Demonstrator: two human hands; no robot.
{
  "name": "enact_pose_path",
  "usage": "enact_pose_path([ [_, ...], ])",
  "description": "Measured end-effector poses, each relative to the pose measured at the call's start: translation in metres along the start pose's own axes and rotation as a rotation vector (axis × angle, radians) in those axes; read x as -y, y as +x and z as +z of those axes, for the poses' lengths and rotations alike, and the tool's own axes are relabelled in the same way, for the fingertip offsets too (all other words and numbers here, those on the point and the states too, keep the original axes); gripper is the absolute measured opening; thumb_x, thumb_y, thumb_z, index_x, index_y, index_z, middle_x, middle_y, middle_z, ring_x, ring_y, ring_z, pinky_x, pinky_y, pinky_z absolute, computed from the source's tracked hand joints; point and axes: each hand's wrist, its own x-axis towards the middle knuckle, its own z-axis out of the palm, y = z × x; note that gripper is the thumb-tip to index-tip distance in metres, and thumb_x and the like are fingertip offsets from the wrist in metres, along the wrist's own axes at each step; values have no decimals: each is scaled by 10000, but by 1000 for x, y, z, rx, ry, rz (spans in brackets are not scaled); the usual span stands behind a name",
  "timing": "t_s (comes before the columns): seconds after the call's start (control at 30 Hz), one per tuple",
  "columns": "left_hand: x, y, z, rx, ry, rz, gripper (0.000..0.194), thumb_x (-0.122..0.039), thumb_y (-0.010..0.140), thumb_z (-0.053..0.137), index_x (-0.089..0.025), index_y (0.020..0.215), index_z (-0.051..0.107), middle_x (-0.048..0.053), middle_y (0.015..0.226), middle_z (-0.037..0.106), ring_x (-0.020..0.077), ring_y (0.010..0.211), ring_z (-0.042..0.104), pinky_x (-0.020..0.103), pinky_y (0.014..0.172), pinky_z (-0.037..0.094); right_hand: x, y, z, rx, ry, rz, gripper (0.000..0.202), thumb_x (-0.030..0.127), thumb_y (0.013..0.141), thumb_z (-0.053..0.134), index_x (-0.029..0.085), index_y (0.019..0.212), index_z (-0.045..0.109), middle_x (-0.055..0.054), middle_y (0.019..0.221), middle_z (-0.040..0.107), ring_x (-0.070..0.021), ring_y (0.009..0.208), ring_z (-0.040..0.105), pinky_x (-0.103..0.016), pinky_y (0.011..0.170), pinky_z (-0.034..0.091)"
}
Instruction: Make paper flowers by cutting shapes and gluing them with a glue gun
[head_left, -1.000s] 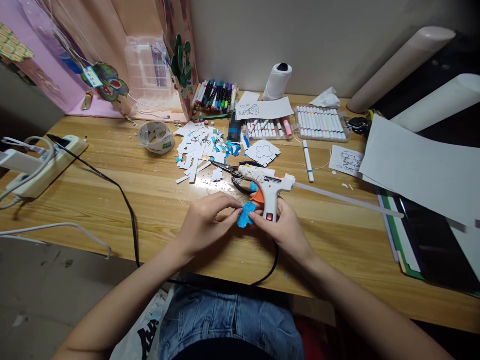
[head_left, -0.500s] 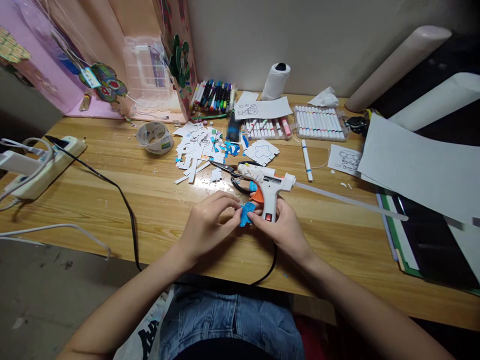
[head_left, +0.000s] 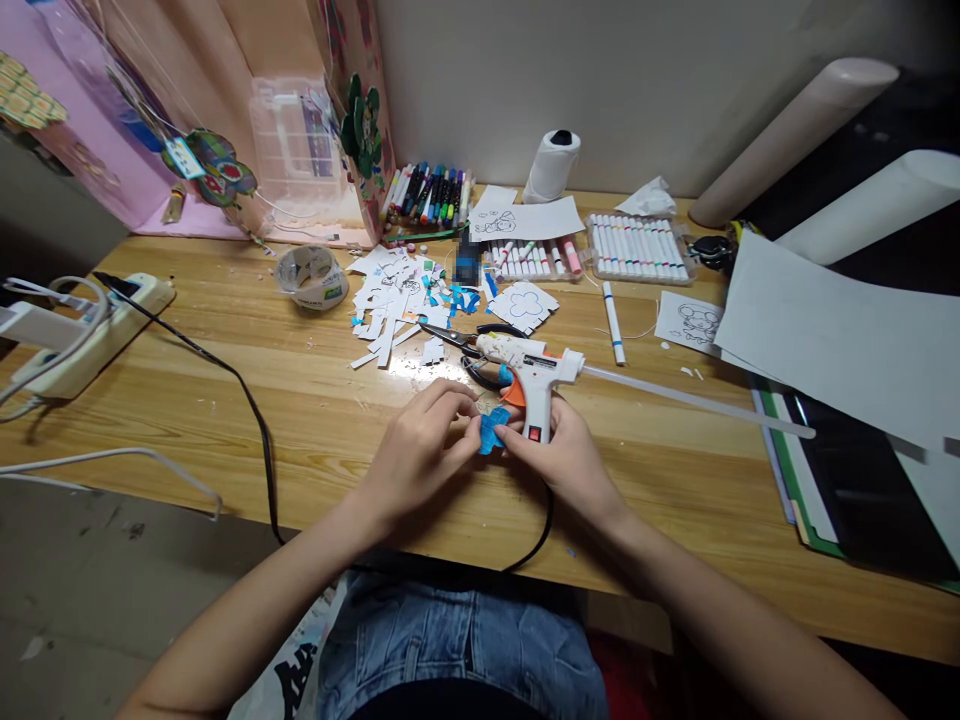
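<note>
My left hand (head_left: 424, 440) is closed, thumb and fingertips pinching the left edge of a small blue paper piece (head_left: 493, 430) with a lobed outline. From the other side, my right hand (head_left: 566, 455) presses its thumb on the same piece. The handle of a white hot glue gun (head_left: 537, 385) with an orange trigger sits in the grip of my right hand, nozzle pointing left. A clear glue stick (head_left: 697, 400) sticks out of its back. Behind the gun lie black-handled scissors (head_left: 454, 338), partly covered by it.
Paper scraps (head_left: 394, 295) are heaped beyond my hands, beside a tape roll (head_left: 311, 278). Markers (head_left: 641, 247), a thread spool (head_left: 552, 168) and a flower drawing (head_left: 523, 305) lie farther back. A power strip (head_left: 97, 335) is at left, white sheets (head_left: 832, 330) at right.
The glue gun has shifted very slightly left. Both hands keep their pinch on the blue paper piece, which has turned a little.
</note>
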Motion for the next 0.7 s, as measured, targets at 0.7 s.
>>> enact_pose_path([
  [0.7,35,33,-24,-263,-257,-323,134,-277,785,608,-172,855,653,41,839,657,145,766,591,263,689,465,2,1,-3,-50,12,-5,366,338,586,744,167,813,514,11,694,572,-114,532,567,-262,507,516],
])
